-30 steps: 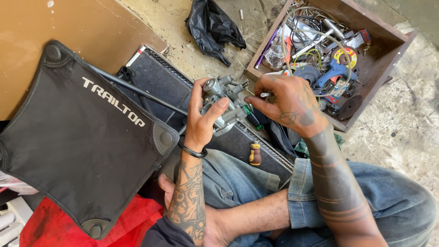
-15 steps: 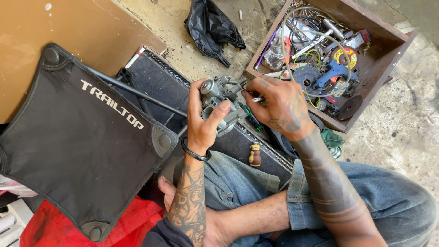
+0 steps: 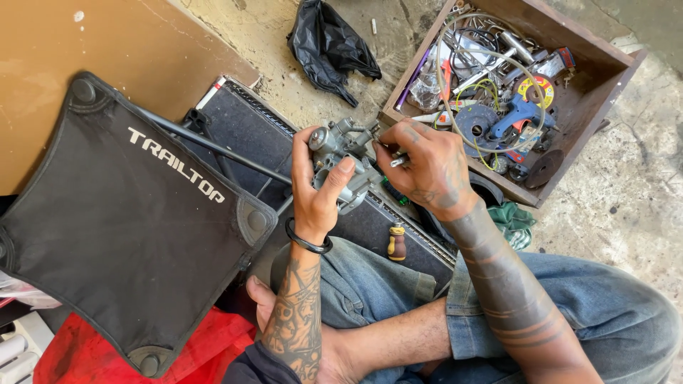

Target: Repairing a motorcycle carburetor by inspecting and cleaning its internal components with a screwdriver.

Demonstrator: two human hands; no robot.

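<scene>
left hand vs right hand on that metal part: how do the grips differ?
The left hand wraps the grey metal carburetor-like part from below, thumb across its body; the right hand comes from the side, fingertips pinching a small metal piece at its edge. The left wrist wears a black band; the right wrist is bare. Both forearms are tattooed.

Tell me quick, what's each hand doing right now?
Left hand: closed around the grey metal carburettor.
Right hand: closed, pinching a small silver tool against it.

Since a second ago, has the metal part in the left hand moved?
Cannot tell: the metal part sits the same way against the wooden tool box, left hand gripping it, right hand at its side.
</scene>
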